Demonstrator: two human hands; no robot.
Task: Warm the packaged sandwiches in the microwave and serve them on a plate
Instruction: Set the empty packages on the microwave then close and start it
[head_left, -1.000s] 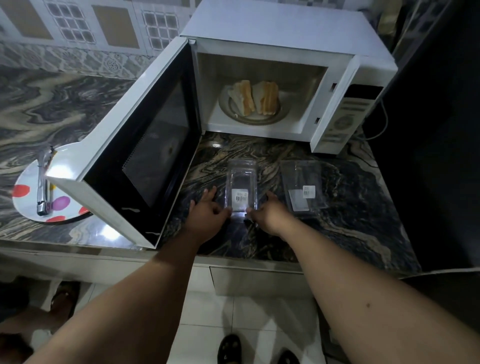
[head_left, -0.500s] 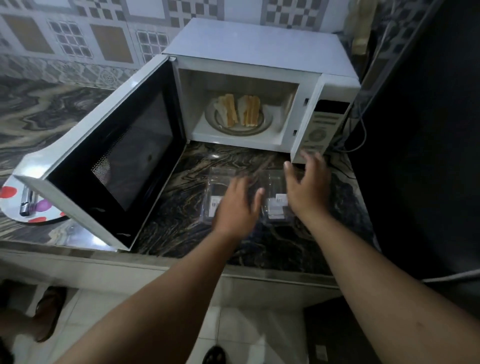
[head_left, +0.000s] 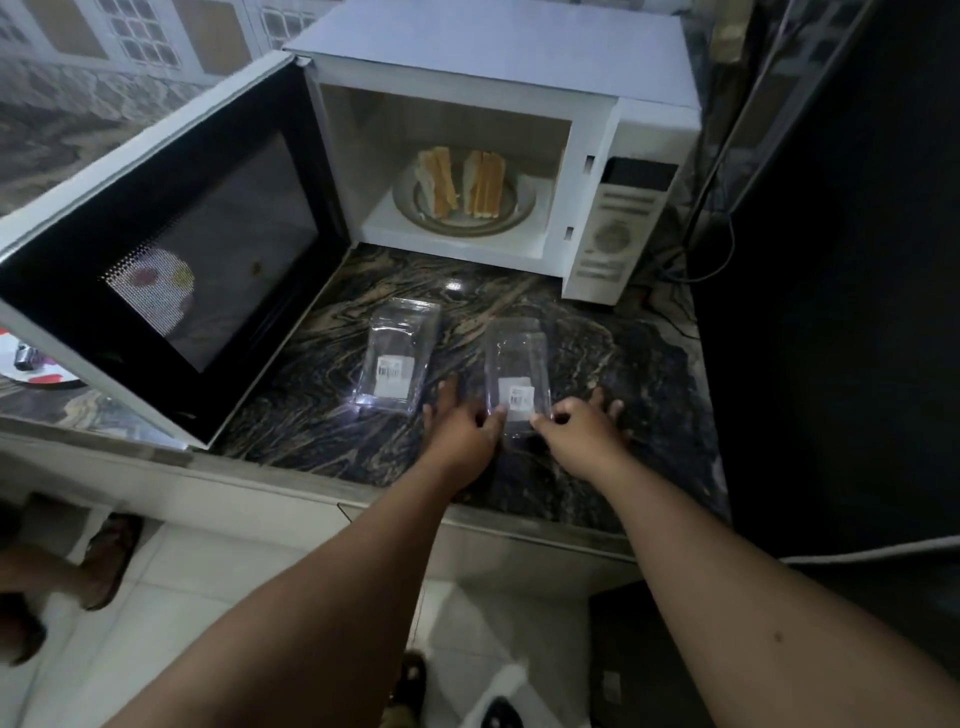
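Note:
Two sandwich halves (head_left: 461, 183) stand upright on a plate (head_left: 523, 203) inside the white microwave (head_left: 493, 67), whose door (head_left: 171, 249) hangs wide open to the left. Two empty clear plastic sandwich packs lie on the dark marbled counter: the left pack (head_left: 397, 353) lies free, the right pack (head_left: 517, 371) is pinched at its near end between my left hand (head_left: 460, 423) and my right hand (head_left: 582, 428). Thumb and fingers of each hand touch the pack's near corners.
A white plate with coloured dots (head_left: 31, 364) and a metal utensil on it sits behind the open door at the far left. A dark appliance wall (head_left: 831, 260) closes off the right side. Cables (head_left: 711, 244) run beside the microwave. The counter's front edge (head_left: 519, 519) is near my forearms.
Both hands left the left pack, lifted and swung right, and now rest on the near end of the right pack. The view has moved closer to the counter.

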